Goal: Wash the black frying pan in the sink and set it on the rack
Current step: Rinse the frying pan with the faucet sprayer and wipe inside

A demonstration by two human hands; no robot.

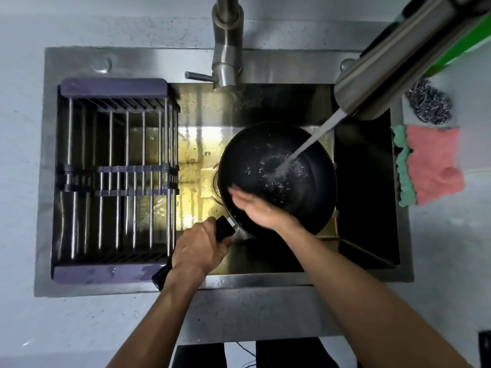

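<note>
My left hand (199, 249) is gripping the black handle (224, 229) of the frying pan (276, 179), fingers curled round it; my right hand (261, 208) is lying flat inside the pan with fingers straight and close together, pressing on the near-left part of its inner surface, a bit blurred. The pan is sitting inside the sink (366, 181), right of centre in the basin, handle pointing toward the sink's near edge. Water (305, 147) is running from the spout (398, 62) above the sink's far-right corner and hitting the pan's middle, splashing there. The purple rack (117, 176) is spanning the sink's left part, with nothing on its bars. The faucet base (227, 49) is standing at the sink's far edge. Right of the sink, on the counter (451, 248), a pink and green cloth (430, 166) is lying just beside the rim, and a steel scourer (427, 102) is sitting beyond it.
</note>
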